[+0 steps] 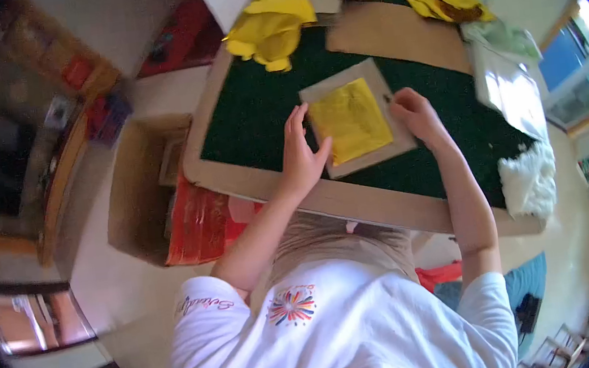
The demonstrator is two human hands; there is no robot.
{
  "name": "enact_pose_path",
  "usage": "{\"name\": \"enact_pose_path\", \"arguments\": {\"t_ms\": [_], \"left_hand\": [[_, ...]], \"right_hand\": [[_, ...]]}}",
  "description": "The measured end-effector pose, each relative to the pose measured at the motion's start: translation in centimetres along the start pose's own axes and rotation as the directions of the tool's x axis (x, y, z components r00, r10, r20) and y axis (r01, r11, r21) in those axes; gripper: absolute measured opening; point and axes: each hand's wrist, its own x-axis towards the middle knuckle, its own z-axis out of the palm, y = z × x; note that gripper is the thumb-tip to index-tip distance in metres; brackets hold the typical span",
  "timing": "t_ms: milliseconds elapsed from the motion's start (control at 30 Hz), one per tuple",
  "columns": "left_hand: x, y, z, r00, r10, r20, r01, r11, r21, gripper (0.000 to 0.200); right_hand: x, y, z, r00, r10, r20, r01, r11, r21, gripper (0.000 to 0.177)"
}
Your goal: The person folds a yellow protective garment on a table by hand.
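Note:
A square yellow sheet (351,121) lies on a larger pale square board (400,139), which rests tilted on the dark green table covering (250,116). At the left edge of the sheet is my left hand (302,154), open, its thumb and fingers apart around the board's edge. My right hand (419,117) is at the board's right side with its fingers curled together. A small dark spot shows near those fingertips; what they hold, if anything, is too small to make out.
Crumpled yellow sheets (276,22) and a brown cardboard piece (397,34) lie at the table's far side. White fluffy material (528,179) sits at the right corner, near a clear plastic bag (513,97). A cardboard box (137,194) and red packaging (200,220) stand to the left.

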Motion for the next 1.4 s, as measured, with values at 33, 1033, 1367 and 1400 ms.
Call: {"name": "enact_pose_path", "arguments": {"t_ms": [33, 1033, 1367, 1400], "left_hand": [[-0.3, 0.4, 0.2, 0.988, -0.081, -0.133, 0.065, 0.991, -0.120, 0.076], [-19.2, -17.8, -33.3, 0.383, -0.513, -0.768, 0.848, 0.524, 0.073, 0.065], [-12.8, -15.3, -31.0, 0.684, -0.536, -0.495, 0.639, 0.111, 0.761, 0.045], [-12.5, -15.1, -31.0, 0.689, -0.533, -0.491, 0.636, 0.119, 0.763, 0.045]], "right_hand": [[-0.7, -0.3, 0.1, 0.995, -0.095, -0.021, 0.097, 0.974, 0.205, 0.011], [-0.7, 0.1, -0.8, 1.000, 0.022, 0.000, -0.020, 0.930, 0.368, 0.019], [-0.8, -0.1, -0.5, 0.999, -0.031, -0.008, 0.032, 0.981, 0.192, 0.017], [-0.7, -0.2, -0.4, 0.999, -0.039, -0.003, 0.039, 0.987, 0.155, 0.017]]}}
